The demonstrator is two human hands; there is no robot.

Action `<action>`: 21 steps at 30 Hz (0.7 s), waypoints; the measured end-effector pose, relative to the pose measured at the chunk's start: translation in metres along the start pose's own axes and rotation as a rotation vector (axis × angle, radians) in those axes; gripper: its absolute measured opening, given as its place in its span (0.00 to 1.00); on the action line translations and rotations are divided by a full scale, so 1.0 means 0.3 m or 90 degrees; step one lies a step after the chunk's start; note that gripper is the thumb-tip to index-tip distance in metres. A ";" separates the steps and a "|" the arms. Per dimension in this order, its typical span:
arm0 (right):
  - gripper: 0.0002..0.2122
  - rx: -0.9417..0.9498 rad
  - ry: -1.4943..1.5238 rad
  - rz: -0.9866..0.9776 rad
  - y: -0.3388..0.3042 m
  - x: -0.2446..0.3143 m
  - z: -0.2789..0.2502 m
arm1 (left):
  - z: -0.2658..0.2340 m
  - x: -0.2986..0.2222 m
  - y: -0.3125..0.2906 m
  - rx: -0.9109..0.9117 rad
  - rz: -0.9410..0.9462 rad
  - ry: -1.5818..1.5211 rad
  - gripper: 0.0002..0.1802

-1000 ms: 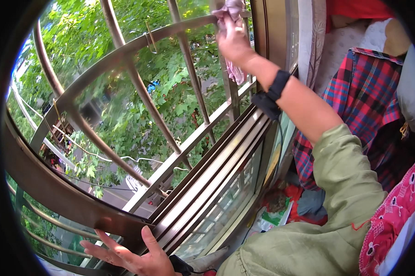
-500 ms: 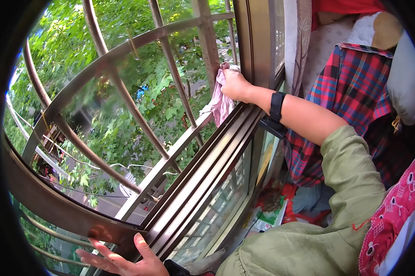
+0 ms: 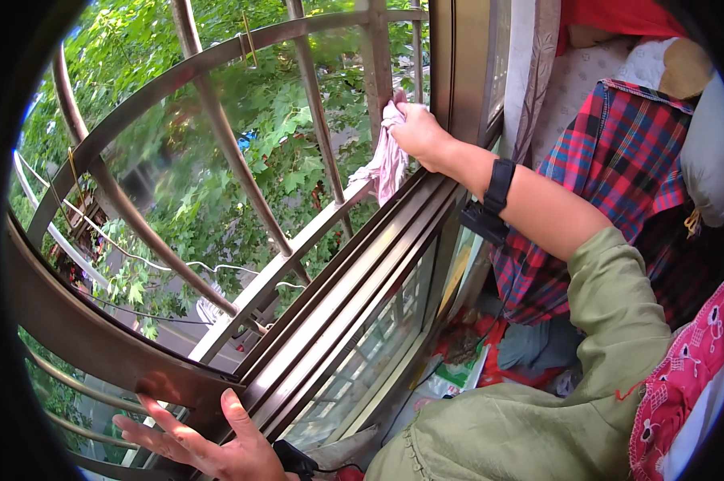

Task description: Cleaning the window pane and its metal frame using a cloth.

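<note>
My right hand [image 3: 419,138] reaches out through the window opening and grips a crumpled pale pink cloth [image 3: 389,151]. The cloth is bunched against an upright metal bar [image 3: 377,68] of the window guard, and its lower folds hang by the flat bottom rail [image 3: 294,258]. At the lower left, my left hand [image 3: 209,441] is open with fingers spread. It lies at the brown window sash [image 3: 137,345], near the end of the sliding track [image 3: 342,309]; whether the palm presses on the frame I cannot tell.
Curved guard bars [image 3: 229,140] stand outside, with a white cord [image 3: 209,266] strung among them and leafy trees beyond. Right of the brown window post [image 3: 458,72] are a curtain [image 3: 530,80], plaid cloth [image 3: 594,160] and a grey pillow [image 3: 711,144]. Bags and clutter [image 3: 466,357] lie below.
The view has tilted slightly, shifting the bars and frame. My right hand still grips the cloth by the upright bar, its wrist a little more bent. The left hand stays spread at the sash.
</note>
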State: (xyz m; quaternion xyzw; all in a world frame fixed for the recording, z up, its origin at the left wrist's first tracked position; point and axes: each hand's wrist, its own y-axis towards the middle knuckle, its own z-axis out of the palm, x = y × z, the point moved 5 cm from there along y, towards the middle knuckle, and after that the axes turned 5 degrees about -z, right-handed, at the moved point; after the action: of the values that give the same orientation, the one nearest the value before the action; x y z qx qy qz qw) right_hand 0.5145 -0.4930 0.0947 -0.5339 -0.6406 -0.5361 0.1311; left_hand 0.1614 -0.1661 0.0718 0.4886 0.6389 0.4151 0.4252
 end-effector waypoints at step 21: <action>0.35 -0.122 0.088 -0.082 0.122 0.058 -0.017 | 0.001 0.009 0.003 0.002 0.053 0.016 0.44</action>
State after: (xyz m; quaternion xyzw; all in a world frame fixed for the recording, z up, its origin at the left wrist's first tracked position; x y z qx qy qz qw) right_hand 0.5356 -0.4930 0.1297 -0.4633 -0.6089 -0.6378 0.0884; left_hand 0.1614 -0.1633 0.0722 0.5101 0.6237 0.4376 0.3990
